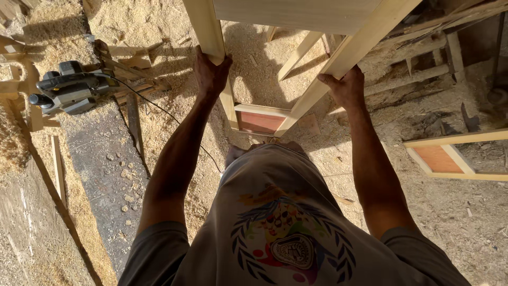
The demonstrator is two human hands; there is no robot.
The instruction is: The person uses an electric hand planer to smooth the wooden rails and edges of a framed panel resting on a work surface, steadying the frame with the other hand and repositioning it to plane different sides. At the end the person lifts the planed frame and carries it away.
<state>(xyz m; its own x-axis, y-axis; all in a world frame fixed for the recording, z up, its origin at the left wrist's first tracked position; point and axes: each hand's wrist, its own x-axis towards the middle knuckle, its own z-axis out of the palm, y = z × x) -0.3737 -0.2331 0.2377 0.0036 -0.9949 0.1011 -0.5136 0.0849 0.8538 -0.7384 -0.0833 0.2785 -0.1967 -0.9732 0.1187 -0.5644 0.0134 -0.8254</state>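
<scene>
You are standing on a dirt floor [465, 222] buried in pale sawdust and wood shavings, lit hard by sun that throws long shadows across it; a darker strip of bare, pebbly ground [103, 175] runs along your left side. On that side an electric hand planer [69, 91] rests on a stack of thin wooden strips [132, 79], and its black cord [169, 119] trails over the shavings towards your feet. More loose slats [57, 167] lie at the edge of the dark strip. To your right a second wooden frame with a reddish panel [450, 154] lies flat on the floor, and behind it rough timber pieces [418, 74] are piled up. Right in front of you stands a light wooden frame [296, 16], its two uprights running down to a low rail with a reddish-brown panel [259, 122] near the floor. Your left hand [210, 74] has its grip closed around the left upright [211, 37], and your right hand [346, 87] is clamped on the right upright [349, 53], both arms stretched out. Your grey printed shirt [280, 233] fills the lower view and hides your feet.
</scene>
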